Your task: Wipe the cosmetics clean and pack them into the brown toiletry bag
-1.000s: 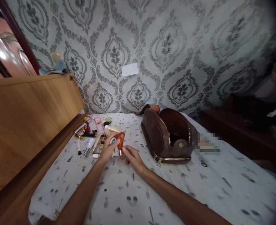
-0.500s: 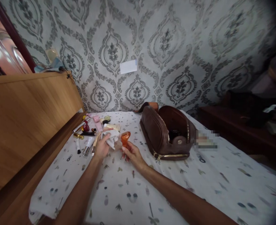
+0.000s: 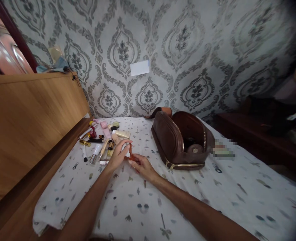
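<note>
Turned edge-on since the earlier frame, one orange item (image 3: pixel 131 152) sits between the right hand (image 3: pixel 144 167), pinching it, and the left hand (image 3: pixel 117 158), curled round one white cloth (image 3: pixel 124 146). Printed sheet (image 3: pixel 183 209) below, patterned wall (image 3: pixel 160 33) behind; one open brown bag (image 3: pixel 166 137) right, over a dozen cosmetics (image 3: pixel 95 152) left, some hidden.

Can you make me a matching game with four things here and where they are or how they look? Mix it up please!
Things:
1. Brown bag
2. Orange thing
3. White card
4. Little brush

Places and looks:
A. Up on the patterned wall
B. White with a dark tip
C. Open, with a gold-coloured zip
D. Between the left hand and the right hand

Right pairs: 1-C, 2-D, 3-A, 4-B
</note>
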{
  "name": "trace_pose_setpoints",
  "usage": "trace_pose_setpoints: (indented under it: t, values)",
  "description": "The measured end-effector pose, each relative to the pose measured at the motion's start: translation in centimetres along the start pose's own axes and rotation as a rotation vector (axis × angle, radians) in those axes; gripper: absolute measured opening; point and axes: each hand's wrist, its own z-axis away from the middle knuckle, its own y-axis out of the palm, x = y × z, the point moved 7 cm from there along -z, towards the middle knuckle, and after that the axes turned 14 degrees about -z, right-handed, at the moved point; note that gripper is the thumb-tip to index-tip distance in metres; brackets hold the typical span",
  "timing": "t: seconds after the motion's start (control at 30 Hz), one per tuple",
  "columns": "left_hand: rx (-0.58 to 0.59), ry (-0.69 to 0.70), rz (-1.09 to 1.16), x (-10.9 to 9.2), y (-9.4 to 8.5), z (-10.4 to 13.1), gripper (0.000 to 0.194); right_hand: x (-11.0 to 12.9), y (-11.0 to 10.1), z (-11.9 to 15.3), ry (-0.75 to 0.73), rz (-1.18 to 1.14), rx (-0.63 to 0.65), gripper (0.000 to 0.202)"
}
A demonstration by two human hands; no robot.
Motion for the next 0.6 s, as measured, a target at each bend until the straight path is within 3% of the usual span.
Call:
trace_pose_setpoints:
  t: [0.17, 0.37, 0.5, 0.6]
  values:
    - [-0.047, -0.054, 0.058, 1.3, 0.1, 0.0, 0.03, -0.4, 0.0, -0.1, 0.047, -0.099, -0.037, 0.047]
    - [-0.05, -0.157, 0.194, 3.3, 1.4, 0.5, 0.038, -0.9, -0.6, -0.2, 0.164, -0.4, -0.062, 0.046]
    - [-0.118, -0.192, 0.234, 3.3, 1.1, 0.7, 0.047, -1.1, -1.3, -0.4, 0.172, -0.546, -0.12, 0.052]
    - [-0.194, -0.068, 0.105, 2.0, 0.2, 0.7, 0.048, -1.6, -1.8, -0.6, 0.14, -0.568, -0.19, 0.056]
